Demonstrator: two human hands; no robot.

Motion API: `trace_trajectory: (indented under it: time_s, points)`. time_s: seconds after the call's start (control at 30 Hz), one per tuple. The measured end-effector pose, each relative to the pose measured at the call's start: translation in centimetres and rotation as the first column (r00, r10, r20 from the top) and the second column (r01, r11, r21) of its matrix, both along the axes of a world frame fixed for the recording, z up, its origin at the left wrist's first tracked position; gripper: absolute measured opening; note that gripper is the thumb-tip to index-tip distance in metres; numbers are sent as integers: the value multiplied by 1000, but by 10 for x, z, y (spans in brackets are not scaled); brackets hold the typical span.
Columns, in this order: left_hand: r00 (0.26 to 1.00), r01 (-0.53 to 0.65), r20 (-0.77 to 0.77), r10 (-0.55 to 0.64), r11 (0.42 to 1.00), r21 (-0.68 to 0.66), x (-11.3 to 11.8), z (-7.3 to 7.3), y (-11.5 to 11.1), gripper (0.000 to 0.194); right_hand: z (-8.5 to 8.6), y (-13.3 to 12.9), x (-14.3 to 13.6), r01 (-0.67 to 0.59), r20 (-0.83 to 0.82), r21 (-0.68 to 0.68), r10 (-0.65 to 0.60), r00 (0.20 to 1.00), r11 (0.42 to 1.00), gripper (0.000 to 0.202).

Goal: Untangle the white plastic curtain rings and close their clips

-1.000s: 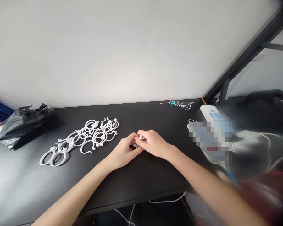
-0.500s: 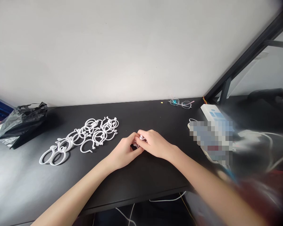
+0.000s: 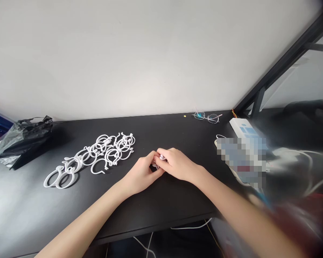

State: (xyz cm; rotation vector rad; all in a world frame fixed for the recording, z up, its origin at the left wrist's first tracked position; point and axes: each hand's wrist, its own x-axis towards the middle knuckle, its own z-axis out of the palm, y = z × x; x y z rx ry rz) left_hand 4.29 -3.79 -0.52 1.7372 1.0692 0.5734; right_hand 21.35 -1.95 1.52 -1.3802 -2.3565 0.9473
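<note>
My left hand [image 3: 144, 174] and my right hand [image 3: 177, 163] meet over the black table, fingertips touching and closed. Between them they pinch a white plastic ring [image 3: 162, 157], mostly covered by the fingers; only a small white end shows. To the left lies a loose pile of white plastic curtain rings [image 3: 99, 166], several overlapping, some with their gap open and small knobs at the ends.
A crumpled black plastic bag [image 3: 27, 141] stands at the far left. Near the wall lie eyeglasses [image 3: 206, 116]. On the right are a white box [image 3: 240, 125], a partly pixelated device [image 3: 231, 157] and a clear plastic bag [image 3: 290, 168]. White cables [image 3: 192, 227] run below the table's front edge.
The hands hold almost the same pose around the white plastic ring. The view has shifted very slightly; the other things stay where they were.
</note>
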Motion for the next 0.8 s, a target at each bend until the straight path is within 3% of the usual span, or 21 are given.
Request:
trace_trajectory:
  time_s: [0.8]
  points:
    - [1000, -1, 5, 1, 1000, 12, 0, 0, 0, 9, 2, 1, 0, 4, -3, -23, -4, 1000, 1000, 29]
